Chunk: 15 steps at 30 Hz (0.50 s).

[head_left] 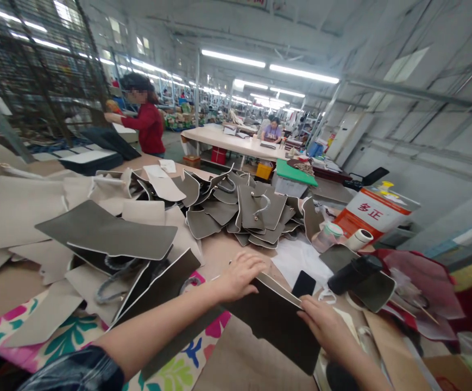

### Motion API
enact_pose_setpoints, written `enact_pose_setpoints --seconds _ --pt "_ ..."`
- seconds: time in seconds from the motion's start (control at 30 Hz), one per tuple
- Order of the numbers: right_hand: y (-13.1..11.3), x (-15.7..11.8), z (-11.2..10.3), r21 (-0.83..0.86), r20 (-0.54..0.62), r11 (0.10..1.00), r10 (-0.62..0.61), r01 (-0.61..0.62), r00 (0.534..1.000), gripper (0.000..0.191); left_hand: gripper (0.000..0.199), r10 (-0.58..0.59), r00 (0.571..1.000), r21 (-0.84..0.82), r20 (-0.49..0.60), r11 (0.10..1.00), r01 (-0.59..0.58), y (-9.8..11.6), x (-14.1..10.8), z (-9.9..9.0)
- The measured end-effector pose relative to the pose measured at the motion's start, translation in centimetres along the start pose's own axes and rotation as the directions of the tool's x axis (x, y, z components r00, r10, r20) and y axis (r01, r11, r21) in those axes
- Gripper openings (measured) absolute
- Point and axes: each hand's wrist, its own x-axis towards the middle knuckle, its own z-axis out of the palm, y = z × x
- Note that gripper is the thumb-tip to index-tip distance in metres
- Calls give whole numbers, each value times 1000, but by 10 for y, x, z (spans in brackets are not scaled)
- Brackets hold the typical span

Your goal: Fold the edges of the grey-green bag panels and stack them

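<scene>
A dark olive-grey leather-like panel [278,323] is held up in front of me, its pale upper edge slanting down to the right. My left hand [239,278] grips that edge at its left end, fingers bent over it. At the opposite end, the fingers of my right hand [323,320] are closed on the same edge. Below my left forearm lie more dark panels, one with a grey looped handle [113,282], on a floral cloth [174,372]. A heap of dark panels with handles [256,209] lies beyond my hands. The undersides of both hands are hidden.
Pale panels [24,209] spread over the left of the table. To the right are a phone [303,283], a black bottle [353,274], a jar [328,234] and an orange-and-white can [372,214]. A person in red [148,122] stands at left; another [272,132] works farther back.
</scene>
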Motion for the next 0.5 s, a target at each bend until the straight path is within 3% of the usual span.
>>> enact_pose_setpoints --seconds 0.1,0.2,0.37,0.5 --pt "9 1 -14 27 -2 997 -67 67 998 19 40 -126 986 -144 109 980 141 -27 -12 -12" --pt "16 6 -24 53 -12 996 -72 73 997 17 24 -124 971 -211 202 963 167 -39 -21 -17" --pt "19 16 -26 -33 -87 999 26 -29 996 15 25 -94 939 -324 331 923 207 -29 -31 -24" --pt "13 22 -24 -103 -99 995 3 -13 995 16 17 -114 911 -331 395 908 258 -19 -35 -29"
